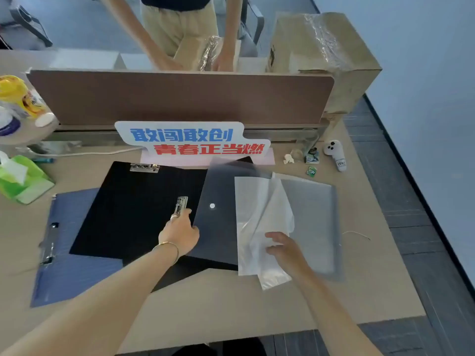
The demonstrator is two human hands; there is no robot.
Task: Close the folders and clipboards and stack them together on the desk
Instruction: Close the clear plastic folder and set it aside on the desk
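Meanwhile, left hand (pixel 180 233) fingers pinch the translucent flap (pixel 218 201) edge over the black folder (pixel 133 209), while right hand (pixel 282 246) fingers spread on the papers (pixel 259 214).

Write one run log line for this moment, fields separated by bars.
left hand: lifting translucent flap | right hand: on loose sheets | black folder: open | blue clipboard: underneath

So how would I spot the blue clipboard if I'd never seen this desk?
Start at the black folder lying open mid-desk. The blue clipboard lies partly under its left side, near the desk's front left. It is the only blue board, with a metal clip on its left edge.
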